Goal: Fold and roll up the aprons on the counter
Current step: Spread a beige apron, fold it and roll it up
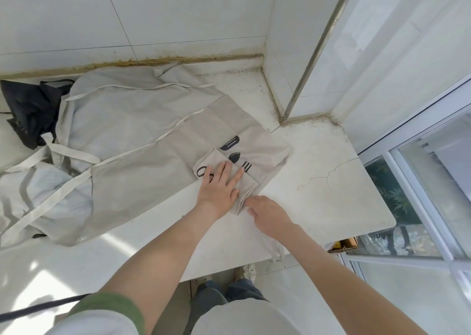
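Sleeve [109, 306], hands [219, 189] [267, 215] on apron [153, 136], cracked white counter [318, 182], tiled wall [178, 16]

Beige apron [142, 141], dark utensil print; black cloth [30, 108]; white counter [318, 182].

No readable text, brand or number anywhere. The beige apron [158, 141], centre frame, carries only dark printed cutlery pictograms [235, 154]: spatula, spoon, fork, no lettering. The cardboard box [349, 244], lower right, possibly has a label, too small to read.
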Available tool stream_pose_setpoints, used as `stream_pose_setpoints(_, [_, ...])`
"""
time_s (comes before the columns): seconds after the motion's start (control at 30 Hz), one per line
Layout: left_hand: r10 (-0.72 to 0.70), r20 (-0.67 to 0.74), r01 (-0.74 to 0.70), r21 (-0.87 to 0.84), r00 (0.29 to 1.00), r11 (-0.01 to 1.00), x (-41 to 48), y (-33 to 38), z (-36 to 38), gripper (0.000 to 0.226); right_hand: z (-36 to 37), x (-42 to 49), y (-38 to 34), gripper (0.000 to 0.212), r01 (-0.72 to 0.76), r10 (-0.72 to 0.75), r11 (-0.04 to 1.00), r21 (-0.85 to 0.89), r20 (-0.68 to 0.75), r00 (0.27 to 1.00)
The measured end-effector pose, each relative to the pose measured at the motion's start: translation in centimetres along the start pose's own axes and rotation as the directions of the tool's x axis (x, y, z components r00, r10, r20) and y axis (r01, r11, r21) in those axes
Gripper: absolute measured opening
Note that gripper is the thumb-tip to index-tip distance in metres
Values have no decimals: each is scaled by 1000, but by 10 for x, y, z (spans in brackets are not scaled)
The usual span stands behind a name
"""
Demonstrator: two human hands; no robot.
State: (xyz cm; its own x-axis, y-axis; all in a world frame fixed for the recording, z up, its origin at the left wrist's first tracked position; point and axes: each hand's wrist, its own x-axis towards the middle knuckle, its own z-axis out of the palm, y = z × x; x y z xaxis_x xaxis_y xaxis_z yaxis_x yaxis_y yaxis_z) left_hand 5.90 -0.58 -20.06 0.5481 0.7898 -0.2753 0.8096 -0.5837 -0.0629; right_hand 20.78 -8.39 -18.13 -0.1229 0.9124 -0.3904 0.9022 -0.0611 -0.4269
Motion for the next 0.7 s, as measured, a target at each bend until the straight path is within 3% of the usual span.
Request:
stream_pose_setpoints(0.13, [69,38,-66,-75,997,995,1,-11,5,81,-6,3,2,18,184,-183,982,-29,36,982])
stream_pose_setpoints(0.2, [122,60,-114,-123,991,986,2,-16,4,84,-10,5,4,25,261,-267,964,-58,-141,953])
stream_pose_setpoints(0.27, [202,92,-187,-153,975,970,0,-24,0,78,-17,9,2,18,302,-315,949,-95,-360,878])
stream_pose_setpoints(0.37, [291,126,-261,-210,948,942,-7,-38,-9,60,-27,22,-6,33,236,-291,956,-172,-467,835])
stream_pose_setpoints(0.5, [237,-37,-239,-226,971,944,-10,-31,-27,49,-18,36,0,67,30,-91,973,-228,-260,961])
stream_pose_setpoints(0.57, [162,-152,-195,-237,975,952,-8,-11,-28,74,-7,34,9,89,-59,36,977,-206,-112,993])
stream_pose_setpoints(0.6, [135,-159,-173,-262,978,949,-9,-2,-25,82,-2,33,12,92,-87,77,980,-181,-62,995])
stream_pose_setpoints(0.7, [120,53,-104,-240,991,965,-10,17,-8,95,-2,35,19,73,-64,67,987,-149,19,998])
